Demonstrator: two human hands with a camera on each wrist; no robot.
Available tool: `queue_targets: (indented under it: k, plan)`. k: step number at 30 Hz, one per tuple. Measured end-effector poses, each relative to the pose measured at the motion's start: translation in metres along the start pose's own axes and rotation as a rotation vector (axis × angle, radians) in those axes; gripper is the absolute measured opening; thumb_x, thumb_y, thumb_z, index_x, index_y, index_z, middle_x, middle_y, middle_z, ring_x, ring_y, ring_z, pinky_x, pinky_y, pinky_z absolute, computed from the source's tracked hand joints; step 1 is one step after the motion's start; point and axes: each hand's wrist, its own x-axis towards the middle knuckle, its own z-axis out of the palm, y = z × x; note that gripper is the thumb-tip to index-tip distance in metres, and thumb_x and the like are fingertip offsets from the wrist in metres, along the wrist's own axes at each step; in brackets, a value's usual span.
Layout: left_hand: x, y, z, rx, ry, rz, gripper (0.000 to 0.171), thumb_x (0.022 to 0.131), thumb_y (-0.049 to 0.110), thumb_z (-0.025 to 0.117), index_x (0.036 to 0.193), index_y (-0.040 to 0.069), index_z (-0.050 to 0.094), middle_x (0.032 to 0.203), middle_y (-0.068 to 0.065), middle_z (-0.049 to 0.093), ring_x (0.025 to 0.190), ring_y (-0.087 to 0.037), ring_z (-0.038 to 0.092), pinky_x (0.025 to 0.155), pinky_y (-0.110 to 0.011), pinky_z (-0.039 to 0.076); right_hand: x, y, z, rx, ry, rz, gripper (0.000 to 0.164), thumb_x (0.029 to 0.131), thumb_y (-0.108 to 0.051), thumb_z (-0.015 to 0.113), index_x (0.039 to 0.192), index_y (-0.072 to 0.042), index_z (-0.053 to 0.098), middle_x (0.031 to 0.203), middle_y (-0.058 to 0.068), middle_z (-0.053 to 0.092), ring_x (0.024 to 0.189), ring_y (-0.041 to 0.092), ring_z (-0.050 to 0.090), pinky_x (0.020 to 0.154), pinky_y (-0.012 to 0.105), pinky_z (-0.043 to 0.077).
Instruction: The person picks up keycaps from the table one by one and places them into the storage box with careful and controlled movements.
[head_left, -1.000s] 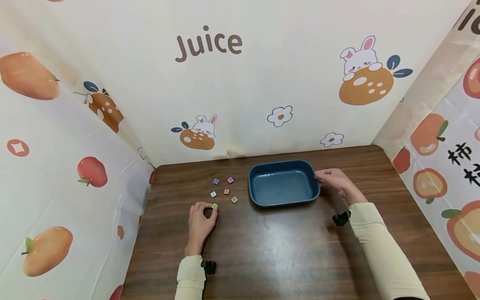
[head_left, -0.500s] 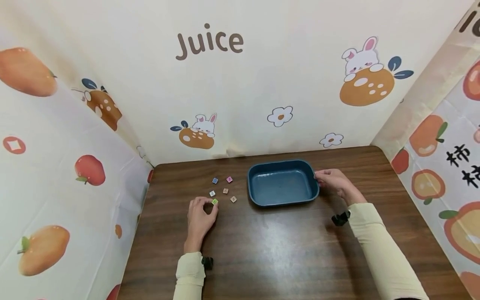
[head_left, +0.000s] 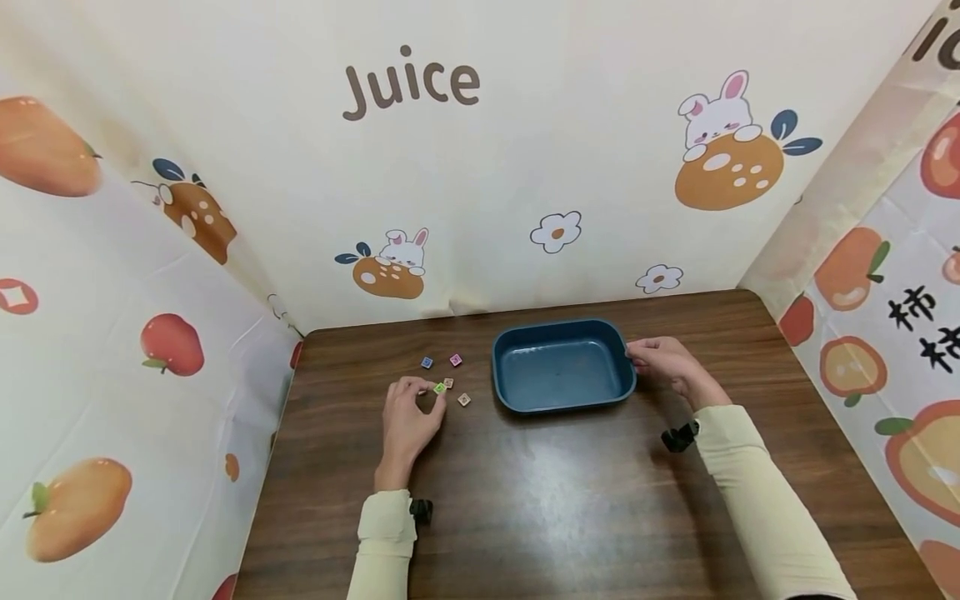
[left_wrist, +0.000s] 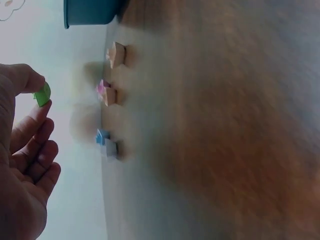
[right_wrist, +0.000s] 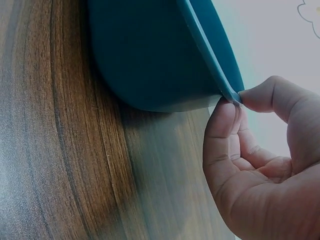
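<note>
Left hand (head_left: 408, 421) is holding the green cube (head_left: 439, 388) above the desk (head_left: 540, 517), fingers (left_wrist: 31, 122) clamped on it. Right hand (head_left: 667, 360) is pinching the tray (right_wrist: 155, 60) by its right rim. Two tan cubes (head_left: 464, 400) and a white cube (left_wrist: 109, 148) are lying near left hand; pink (head_left: 456, 360) and blue cubes (head_left: 427, 362) are sitting farther back.

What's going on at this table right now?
A person is working with both hands at a wooden table. The left grip pinches a small green block between finger and thumb, raised off the tabletop. The right grip pinches the rim of a blue tray at its right end. On the table left of the tray lie a blue block, a pink block, two tan blocks and a white block.
</note>
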Motion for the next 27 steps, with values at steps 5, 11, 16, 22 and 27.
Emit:
queue_targets:
  k: [5,11,16,22,27]
  plan:
    - [0.008,0.007,0.002,-0.007,0.001,0.019,0.02,0.091,0.028,0.08,0.101,0.011,0.08,0.11,-0.007,0.07,0.105,-0.028,0.06,0.09,-0.048,0.051,0.001,0.001,0.0,0.009,-0.003,-0.01,0.054,0.11,-0.032,0.058,0.146,0.008,0.056,0.118,0.003,0.074,0.091,0.003,0.068,0.091,0.024,0.061]
    - [0.011,0.014,0.002,-0.017,-0.038,0.016,0.02,0.092,0.028,0.081,0.1,0.01,0.079,0.11,-0.008,0.069,0.105,-0.032,0.06,0.088,-0.048,0.052,-0.001,0.005,0.001,-0.026,-0.002,0.029,0.055,0.11,-0.039,0.056,0.146,0.002,0.058,0.129,0.011,0.07,0.097,0.008,0.068,0.093,0.025,0.061]
    - [0.014,0.019,0.005,-0.014,-0.053,0.054,0.02,0.092,0.029,0.08,0.101,0.011,0.08,0.11,-0.008,0.069,0.107,-0.03,0.06,0.092,-0.049,0.053,-0.003,0.001,0.001,-0.028,0.008,0.021,0.053,0.11,-0.036,0.056,0.144,0.004,0.058,0.129,0.013,0.069,0.097,0.01,0.067,0.091,0.024,0.061]
    - [0.018,0.025,0.01,-0.022,-0.037,0.082,0.019,0.091,0.028,0.082,0.1,0.012,0.08,0.107,-0.008,0.07,0.106,-0.028,0.06,0.095,-0.05,0.054,-0.002,-0.002,-0.001,-0.042,-0.001,-0.007,0.053,0.11,-0.033,0.057,0.144,0.008,0.058,0.135,0.019,0.067,0.097,0.008,0.066,0.094,0.027,0.061]
    - [0.02,0.03,0.013,-0.047,-0.044,0.101,0.018,0.09,0.027,0.082,0.099,0.011,0.08,0.107,-0.008,0.07,0.108,-0.029,0.061,0.101,-0.051,0.054,0.0,-0.001,-0.001,-0.015,0.005,0.01,0.051,0.109,-0.031,0.058,0.143,0.007,0.058,0.123,0.01,0.071,0.093,0.005,0.068,0.093,0.028,0.062]
